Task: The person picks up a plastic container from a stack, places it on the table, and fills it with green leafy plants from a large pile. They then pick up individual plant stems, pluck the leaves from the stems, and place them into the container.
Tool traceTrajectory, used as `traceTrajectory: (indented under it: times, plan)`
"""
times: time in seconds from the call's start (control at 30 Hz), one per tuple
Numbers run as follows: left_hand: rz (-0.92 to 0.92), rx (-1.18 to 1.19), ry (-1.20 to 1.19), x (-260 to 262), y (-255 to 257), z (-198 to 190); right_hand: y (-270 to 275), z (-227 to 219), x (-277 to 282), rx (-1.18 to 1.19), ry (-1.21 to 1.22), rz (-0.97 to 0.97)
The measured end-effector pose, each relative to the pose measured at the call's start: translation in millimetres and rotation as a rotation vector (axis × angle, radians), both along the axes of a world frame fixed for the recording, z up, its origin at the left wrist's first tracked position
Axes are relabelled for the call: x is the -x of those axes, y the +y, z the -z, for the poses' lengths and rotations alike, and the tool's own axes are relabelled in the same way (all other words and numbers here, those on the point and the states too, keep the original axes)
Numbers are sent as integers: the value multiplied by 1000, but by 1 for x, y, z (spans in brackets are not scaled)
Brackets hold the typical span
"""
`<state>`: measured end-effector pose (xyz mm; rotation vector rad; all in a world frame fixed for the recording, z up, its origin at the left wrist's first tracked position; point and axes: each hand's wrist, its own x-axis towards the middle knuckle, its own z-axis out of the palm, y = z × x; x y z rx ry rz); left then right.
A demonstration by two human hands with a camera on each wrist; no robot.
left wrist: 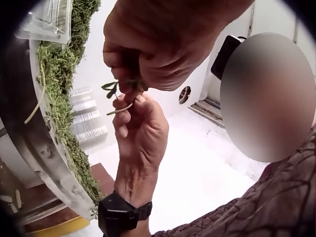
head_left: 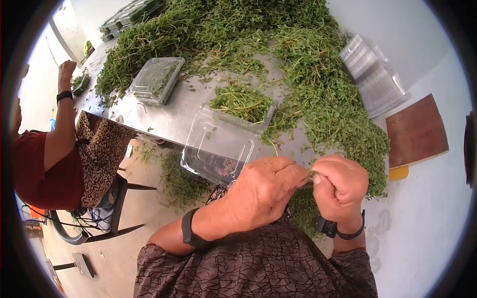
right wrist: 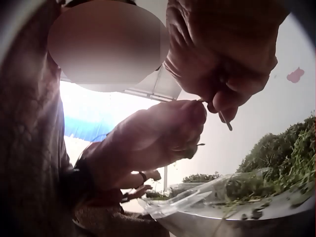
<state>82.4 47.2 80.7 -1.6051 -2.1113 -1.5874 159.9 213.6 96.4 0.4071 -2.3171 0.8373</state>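
Both hands meet in front of my chest, below the table edge. My left hand (head_left: 293,180) and my right hand (head_left: 322,178) pinch the same small green herb sprig (head_left: 311,174) between fingertips. In the left wrist view the left hand (left wrist: 131,81) holds the leafy end of the sprig (left wrist: 112,89), and the right hand (left wrist: 129,106) grips its stem from below. In the right wrist view a bare stem (right wrist: 224,121) sticks out under the right hand (right wrist: 217,106), with the left hand (right wrist: 195,116) touching it. An open clear clamshell box (head_left: 223,146) partly filled with herbs lies just beyond the hands.
A big heap of cut herbs (head_left: 318,84) covers the metal table (head_left: 169,116). A closed clamshell (head_left: 156,79) lies at left, and a stack of empty ones (head_left: 372,72) at right. Another person (head_left: 49,159) in red works at the far left. Herb scraps litter the floor (head_left: 181,184).
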Motion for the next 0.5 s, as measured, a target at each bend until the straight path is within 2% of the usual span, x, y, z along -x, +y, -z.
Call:
traceTrajectory:
  times: [0.03,0.1,0.13,0.2,0.27,0.37,0.47,0.5]
  plan:
    - [65,-66,-31,1,-1,-1,2,1,-3,2,-1,-3]
    - [137,-130,-64,2,-2,0,8,3,-9,359,-133,232]
    - [151,-167,-77,4,-3,4,7,1,-11,359,-135,235]
    - [164,-204,-92,5,-4,5,2,-9,-14,758,-257,275]
    - [120,-166,-309,5,-6,1,-11,-11,-14,734,-329,228]
    - [145,-193,-273,4,-4,0,-26,-2,-10,705,-452,30]
    - [153,-274,-335,5,-5,8,-30,6,-12,745,-480,-42]
    - [159,-230,-359,6,-9,10,-28,6,-13,783,-523,-74]
